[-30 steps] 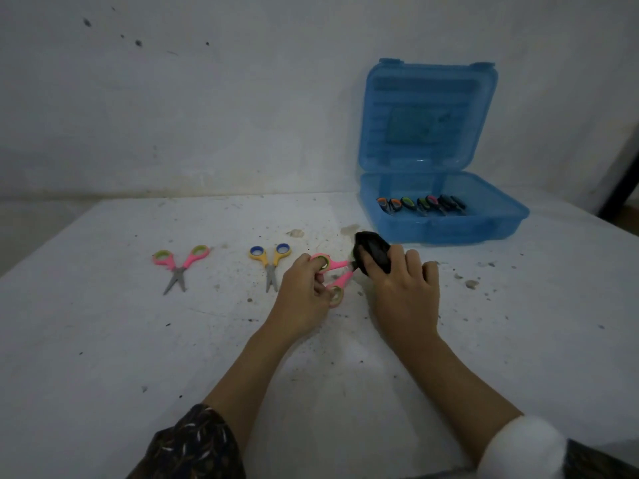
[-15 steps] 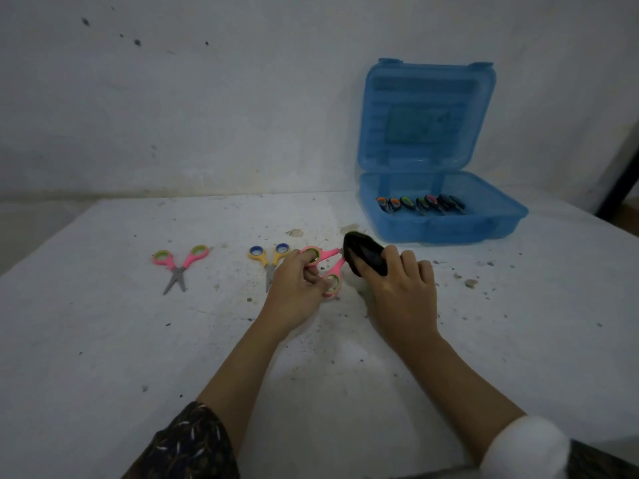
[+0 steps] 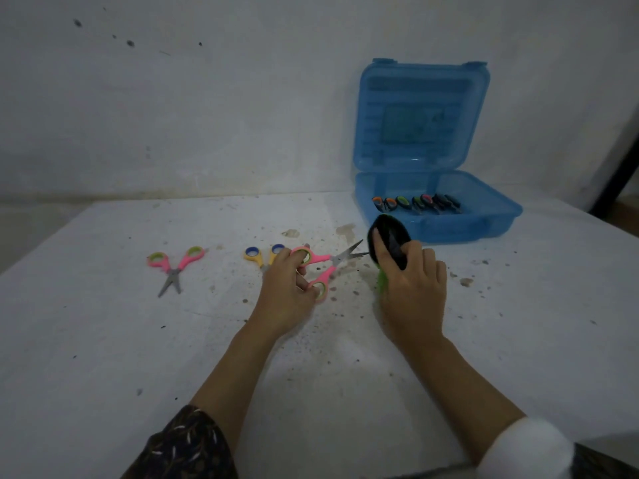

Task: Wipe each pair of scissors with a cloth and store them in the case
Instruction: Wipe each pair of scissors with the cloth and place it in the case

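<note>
one scissors (image 3: 325,260) in left hand (image 3: 285,299), tips rightward

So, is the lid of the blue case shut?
No, the lid of the blue case stands upright and open, and a row of scissors shows inside the bottom half.

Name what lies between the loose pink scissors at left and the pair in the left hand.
Head view: yellow scissors with blue rings, partly hidden by the left hand holding the open pink scissors.
</note>
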